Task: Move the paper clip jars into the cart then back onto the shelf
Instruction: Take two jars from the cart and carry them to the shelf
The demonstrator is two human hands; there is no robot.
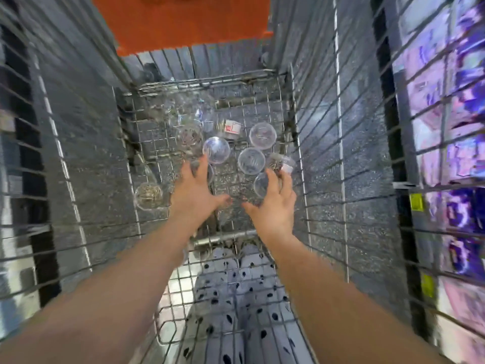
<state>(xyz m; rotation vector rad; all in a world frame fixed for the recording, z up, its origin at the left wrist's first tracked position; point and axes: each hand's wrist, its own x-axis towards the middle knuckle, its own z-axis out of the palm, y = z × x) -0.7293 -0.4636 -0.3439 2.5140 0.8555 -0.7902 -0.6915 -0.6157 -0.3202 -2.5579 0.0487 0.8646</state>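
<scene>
Several clear round paper clip jars lie on the wire floor of the cart (298, 143). One upright jar (216, 150) sits just past my left fingertips, another (251, 161) stands in the middle, and a third (262, 135) is farther back right. A jar with gold clips (148, 196) rests at the left. My left hand (195, 191) reaches down with fingers spread, over a jar partly hidden beneath it. My right hand (275, 203) is spread too, its fingers touching a jar (261, 184) and a tipped jar (279, 164) by the right wall.
The cart's wire walls rise on both sides. An orange plastic part (183, 22) lies beyond the cart's far end. Shelves with purple packets (462, 153) run along the right. Spotted fabric of the person's clothing (236, 298) shows through the near end of the cart.
</scene>
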